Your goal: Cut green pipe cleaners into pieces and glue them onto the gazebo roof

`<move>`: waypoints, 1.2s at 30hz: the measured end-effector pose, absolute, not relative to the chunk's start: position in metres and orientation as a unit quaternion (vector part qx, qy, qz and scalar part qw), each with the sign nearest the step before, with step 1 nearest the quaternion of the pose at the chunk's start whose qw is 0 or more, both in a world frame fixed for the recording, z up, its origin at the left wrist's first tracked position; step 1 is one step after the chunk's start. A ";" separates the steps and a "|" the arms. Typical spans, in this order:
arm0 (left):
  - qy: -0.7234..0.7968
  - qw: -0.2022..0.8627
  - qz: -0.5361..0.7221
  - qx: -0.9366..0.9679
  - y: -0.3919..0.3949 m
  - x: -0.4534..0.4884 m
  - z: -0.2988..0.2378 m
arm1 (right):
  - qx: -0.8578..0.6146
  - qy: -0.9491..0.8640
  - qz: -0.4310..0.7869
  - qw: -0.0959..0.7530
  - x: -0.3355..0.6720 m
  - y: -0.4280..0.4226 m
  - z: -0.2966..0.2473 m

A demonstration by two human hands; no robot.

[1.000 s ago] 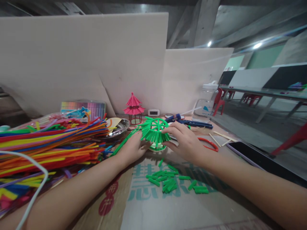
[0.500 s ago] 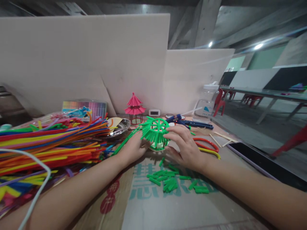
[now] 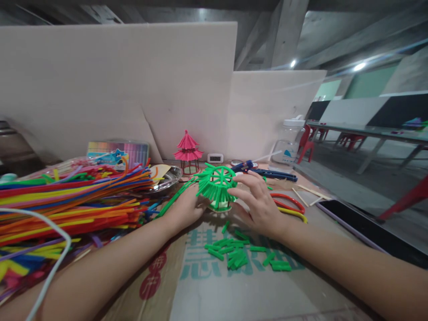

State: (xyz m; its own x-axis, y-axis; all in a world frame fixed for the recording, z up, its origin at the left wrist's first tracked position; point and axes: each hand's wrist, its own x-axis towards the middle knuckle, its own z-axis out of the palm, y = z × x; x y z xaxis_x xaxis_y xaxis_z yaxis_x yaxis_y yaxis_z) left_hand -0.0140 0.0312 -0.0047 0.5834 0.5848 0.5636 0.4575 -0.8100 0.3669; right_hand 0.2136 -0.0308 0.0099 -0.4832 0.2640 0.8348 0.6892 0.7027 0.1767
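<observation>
A small green pavilion model (image 3: pixel 217 189) stands on the cardboard in front of me, with a fringe of pipe-cleaner pieces and a spoked open ring on top. My left hand (image 3: pixel 187 207) is closed at its lower left side; the fringe hides some of its fingers. On the other side my right hand (image 3: pixel 257 203) curves around the model with fingers spread, the fingertips at the fringe's edge. Several short cut green pipe-cleaner pieces (image 3: pixel 237 258) lie just below the model. Long green pipe cleaners (image 3: pixel 175 198) stretch beside my left hand.
Bundles of coloured pipe cleaners (image 3: pixel 73 191) fill the left side, with a white cable (image 3: pixel 63 234) across them. Behind stand a pink pavilion (image 3: pixel 187 154), a small clock (image 3: pixel 215 158), a glue gun (image 3: pixel 244 166) and a clear bottle (image 3: pixel 289 142). A phone (image 3: pixel 368 227) lies right.
My right hand's fingers have lifted and spread slightly at the model's right side. The model has shifted or turned very little, and my left hand stays at its side.
</observation>
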 end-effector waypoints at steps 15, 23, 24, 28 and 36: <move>0.292 0.082 0.350 0.886 0.031 -0.014 -0.004 | -0.296 -0.824 -0.263 0.406 0.213 -0.031 0.009; 0.287 0.096 0.361 0.882 0.031 -0.014 -0.005 | -0.308 -0.824 -0.253 0.404 0.211 -0.030 0.006; 0.285 0.097 0.362 0.882 0.030 -0.014 -0.005 | -0.308 -0.822 -0.250 0.409 0.211 -0.030 0.006; 0.282 0.101 0.366 0.881 0.030 -0.013 -0.004 | -0.299 -0.814 -0.237 0.439 0.211 -0.027 0.005; 0.284 0.097 0.359 0.884 0.028 -0.012 -0.002 | -0.302 -0.814 -0.251 0.428 0.209 -0.031 0.010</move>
State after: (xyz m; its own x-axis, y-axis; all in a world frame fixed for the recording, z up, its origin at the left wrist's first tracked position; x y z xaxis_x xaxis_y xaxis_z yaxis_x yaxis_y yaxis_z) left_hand -0.0118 0.0282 -0.0015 0.5811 0.5723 0.5787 0.4328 -0.8194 0.3759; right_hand 0.2091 -0.0310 0.0099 -0.4515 0.2780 0.8479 0.7066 0.6916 0.1495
